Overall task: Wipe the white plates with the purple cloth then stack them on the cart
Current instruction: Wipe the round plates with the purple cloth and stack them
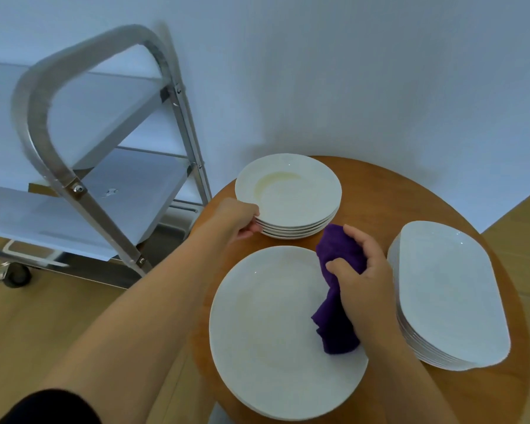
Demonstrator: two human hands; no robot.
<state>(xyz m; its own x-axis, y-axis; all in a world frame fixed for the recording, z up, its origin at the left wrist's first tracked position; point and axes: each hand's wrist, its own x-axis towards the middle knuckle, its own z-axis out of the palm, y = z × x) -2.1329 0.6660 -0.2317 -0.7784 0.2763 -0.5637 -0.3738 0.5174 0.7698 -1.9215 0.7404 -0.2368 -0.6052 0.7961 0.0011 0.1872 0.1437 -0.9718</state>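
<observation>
A stack of small round white plates [291, 194] stands at the back of the round wooden table [377, 191]; its top plate shows a yellowish smear. My left hand [237, 220] grips the left rim of that top plate, thumb above and fingers below. A large white round plate [270, 328] lies on a low stack at the table's front. My right hand [364, 276] holds the bunched purple cloth [337, 301] over the large plate's right side. A stack of rounded-square white plates [450, 295] sits on the right.
The steel cart [83, 142] stands to the left of the table, with a curved handle and flat shelves; a castor shows at lower left. A white wall runs behind. The floor is light wood.
</observation>
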